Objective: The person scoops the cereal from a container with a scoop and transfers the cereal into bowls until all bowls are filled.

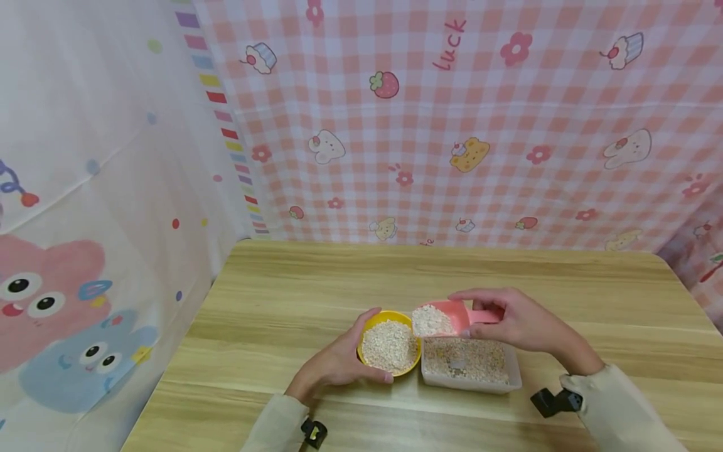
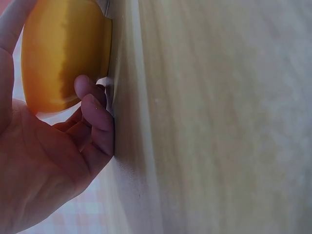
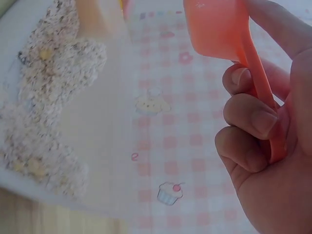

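A yellow bowl (image 1: pixel 418 361) filled with pale oat flakes (image 1: pixel 390 346) stands on the table. My left hand (image 1: pixel 341 358) holds it from the left, thumb at the near side and fingers around the far side; the left wrist view shows its smooth outer wall (image 2: pixel 58 53) and the curled fingers (image 2: pixel 100 117). My right hand (image 1: pixel 522 320) grips the handle of a pink scoop (image 1: pixel 460 317), three fingers wrapped round it in the right wrist view. Oat flakes lie in the scoop, whose front lip is beside the bowl's right rim, above the translucent container (image 1: pixel 471 384).
That rectangular container stands right next to the bowl and holds more flakes (image 3: pixel 63 73), with its bottom showing through in places. Beneath everything is a wood-grain table (image 1: pixel 294 270). A pink checked cloth (image 1: pixel 350 188) hangs behind, a white printed one (image 1: pixel 141 207) at the left.
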Available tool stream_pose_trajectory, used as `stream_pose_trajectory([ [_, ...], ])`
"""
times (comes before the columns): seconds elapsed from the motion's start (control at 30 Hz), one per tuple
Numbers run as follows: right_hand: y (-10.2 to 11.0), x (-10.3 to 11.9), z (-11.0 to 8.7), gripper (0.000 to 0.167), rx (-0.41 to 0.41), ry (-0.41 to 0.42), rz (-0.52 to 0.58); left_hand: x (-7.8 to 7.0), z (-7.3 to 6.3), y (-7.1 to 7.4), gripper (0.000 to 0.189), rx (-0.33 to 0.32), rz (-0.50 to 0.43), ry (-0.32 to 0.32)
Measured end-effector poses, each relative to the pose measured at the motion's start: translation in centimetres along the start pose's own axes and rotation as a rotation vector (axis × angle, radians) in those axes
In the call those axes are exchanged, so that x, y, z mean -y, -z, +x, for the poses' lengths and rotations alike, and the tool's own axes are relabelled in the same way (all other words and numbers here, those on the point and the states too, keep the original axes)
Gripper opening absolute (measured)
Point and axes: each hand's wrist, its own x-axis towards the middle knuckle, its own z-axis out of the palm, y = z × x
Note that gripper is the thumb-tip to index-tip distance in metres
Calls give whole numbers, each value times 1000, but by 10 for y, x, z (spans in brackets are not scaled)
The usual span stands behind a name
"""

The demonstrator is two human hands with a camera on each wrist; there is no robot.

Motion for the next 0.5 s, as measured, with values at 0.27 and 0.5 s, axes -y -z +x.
stream_pose_trajectory([
  [0.27, -5, 12, 15, 48, 39, -18, -17, 0, -1, 1, 118, -1, 0, -8],
  [0.5, -10, 20, 26, 52, 61, -13, -37, 0, -1, 1, 118, 2, -5, -14],
])
